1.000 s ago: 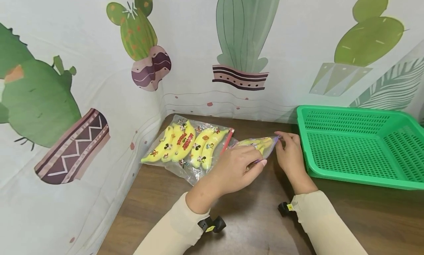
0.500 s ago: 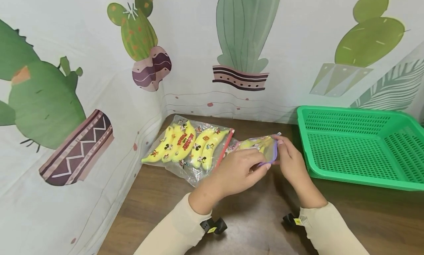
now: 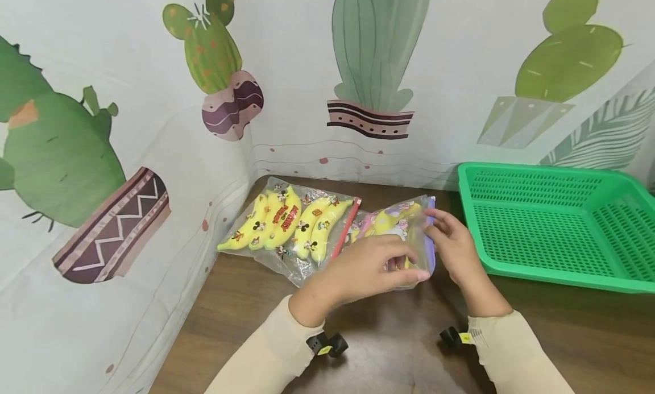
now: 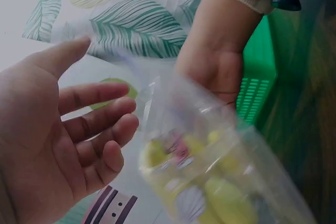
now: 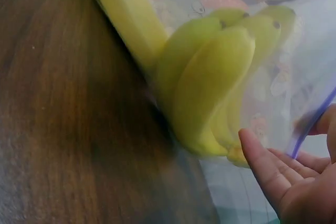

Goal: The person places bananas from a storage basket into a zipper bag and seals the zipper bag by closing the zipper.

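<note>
A clear zip bag (image 3: 391,220) with a purple strip and bananas inside stands tilted over the table between my hands. My right hand (image 3: 455,243) pinches the bag by its purple zip edge (image 3: 432,252). In the right wrist view several yellow bananas (image 5: 210,87) show through the plastic. My left hand (image 3: 370,266) is in front of the bag; the left wrist view has its fingers (image 4: 100,124) loosely bent, apart from the plastic. Left of it lies a second clear bag (image 3: 353,209) with a red zip strip, holding several bananas (image 3: 286,218) flat on the table.
A green perforated basket (image 3: 550,274) stands to the right, near my right hand. The brown wooden table (image 3: 404,348) runs up to a white cloth (image 3: 297,70) printed with cacti, behind and to the left.
The purple-zip bag has swung from nearly edge-on to facing upward and toward me. My left thumb has come away from its edge; the right hand has shifted slightly right along the zip.
</note>
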Motion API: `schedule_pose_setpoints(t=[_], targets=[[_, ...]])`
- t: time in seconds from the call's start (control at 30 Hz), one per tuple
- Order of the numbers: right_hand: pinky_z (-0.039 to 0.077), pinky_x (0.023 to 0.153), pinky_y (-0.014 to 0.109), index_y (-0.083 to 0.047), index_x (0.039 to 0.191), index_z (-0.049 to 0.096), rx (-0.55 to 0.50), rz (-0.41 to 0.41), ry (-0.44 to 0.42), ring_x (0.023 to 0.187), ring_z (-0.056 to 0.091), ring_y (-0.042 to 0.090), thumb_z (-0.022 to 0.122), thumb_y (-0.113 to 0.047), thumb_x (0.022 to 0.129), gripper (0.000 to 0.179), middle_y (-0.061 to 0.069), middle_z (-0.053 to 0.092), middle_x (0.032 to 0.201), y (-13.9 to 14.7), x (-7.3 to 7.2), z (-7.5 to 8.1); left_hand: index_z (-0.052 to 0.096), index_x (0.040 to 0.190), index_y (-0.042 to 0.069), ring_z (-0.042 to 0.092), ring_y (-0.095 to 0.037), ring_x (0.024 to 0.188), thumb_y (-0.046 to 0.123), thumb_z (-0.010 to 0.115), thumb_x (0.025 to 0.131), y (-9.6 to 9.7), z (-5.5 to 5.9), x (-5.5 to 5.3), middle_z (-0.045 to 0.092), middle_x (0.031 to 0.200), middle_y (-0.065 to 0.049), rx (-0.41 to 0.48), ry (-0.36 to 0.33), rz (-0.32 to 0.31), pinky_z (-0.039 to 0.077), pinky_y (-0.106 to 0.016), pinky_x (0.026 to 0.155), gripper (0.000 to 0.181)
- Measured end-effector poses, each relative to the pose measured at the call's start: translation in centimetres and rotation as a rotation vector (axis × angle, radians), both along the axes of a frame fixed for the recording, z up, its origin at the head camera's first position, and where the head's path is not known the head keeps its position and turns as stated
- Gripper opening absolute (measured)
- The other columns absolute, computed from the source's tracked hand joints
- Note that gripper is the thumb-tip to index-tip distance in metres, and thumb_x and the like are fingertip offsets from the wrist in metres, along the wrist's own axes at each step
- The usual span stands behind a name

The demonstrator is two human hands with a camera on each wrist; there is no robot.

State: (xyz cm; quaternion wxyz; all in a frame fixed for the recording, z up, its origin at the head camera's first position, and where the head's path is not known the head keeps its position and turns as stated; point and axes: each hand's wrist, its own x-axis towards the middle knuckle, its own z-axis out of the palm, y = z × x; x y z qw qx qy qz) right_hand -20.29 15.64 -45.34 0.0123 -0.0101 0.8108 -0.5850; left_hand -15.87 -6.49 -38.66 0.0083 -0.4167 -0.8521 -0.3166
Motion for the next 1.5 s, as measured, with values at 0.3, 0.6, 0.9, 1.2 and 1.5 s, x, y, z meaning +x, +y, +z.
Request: schedule_pose_setpoints(t=[0.3, 0.6, 0.9, 1.2, 1.5], targets=[[0.051, 0.079, 0.011, -0.013, 0.156, 0.038, -0.069, -0.051, -0.028, 0.099, 0.058, -0.012, 0.054, -0.014, 0.101, 0.057, 0.019, 0.048, 0.152, 0.0, -0.2, -0.6, 0.064, 0.108, 0.014, 0.058, -0.011, 0.093, 0.023, 0.058, 0.096, -1.4, -1.4, -1.8, 0.062, 0.103, 0.002, -0.278, -0.035, 0.322, 0.049, -0.026, 0.083, 0.016], [0.049, 0.068, 0.01, -0.005, 0.153, 0.038, -0.164, -0.127, 0.03, 0.089, 0.06, -0.013, 0.049, 0.004, 0.095, 0.059, 0.019, 0.047, 0.152, -0.2, -0.6, -2.1, 0.031, 0.158, 0.006, 0.048, -0.033, 0.139, 0.023, 0.063, 0.094, -1.5, -2.8, -2.4, 0.045, 0.153, -0.02, -0.417, -0.327, 0.45, 0.043, -0.047, 0.113, 0.073], [0.047, 0.067, 0.016, -0.008, 0.153, 0.037, 0.028, -0.015, 0.002, 0.078, 0.056, -0.005, 0.052, -0.017, 0.102, 0.054, 0.022, 0.051, 0.143, 0.1, -0.7, -2.4, 0.026, 0.16, 0.01, 0.045, -0.032, 0.143, 0.029, 0.065, 0.092, -1.3, -3.8, -2.6, 0.038, 0.159, -0.017, -0.475, -0.376, 0.428, 0.044, -0.046, 0.113, 0.08], [0.035, 0.112, 0.064, -0.008, 0.16, 0.025, 0.263, 0.116, -0.061, 0.146, 0.033, 0.048, 0.048, -0.04, 0.105, 0.067, 0.027, 0.02, 0.164, 0.5, -0.1, -0.3, 0.023, 0.161, 0.011, 0.025, -0.03, 0.155, 0.032, 0.055, 0.099, -1.2, -4.5, -3.2, 0.021, 0.168, -0.016, -0.449, -0.39, 0.404, 0.031, -0.045, 0.122, 0.074], [0.03, 0.109, 0.074, 0.0, 0.154, 0.037, 0.484, 0.097, 0.129, 0.15, 0.018, 0.053, 0.051, -0.034, 0.103, 0.063, 0.021, 0.001, 0.17, -0.9, 2.7, 2.9, 0.025, 0.161, 0.012, 0.024, -0.033, 0.155, 0.034, 0.054, 0.1, -1.0, -5.6, -3.7, 0.017, 0.169, -0.017, -0.43, -0.361, 0.439, 0.031, -0.048, 0.121, 0.071]])
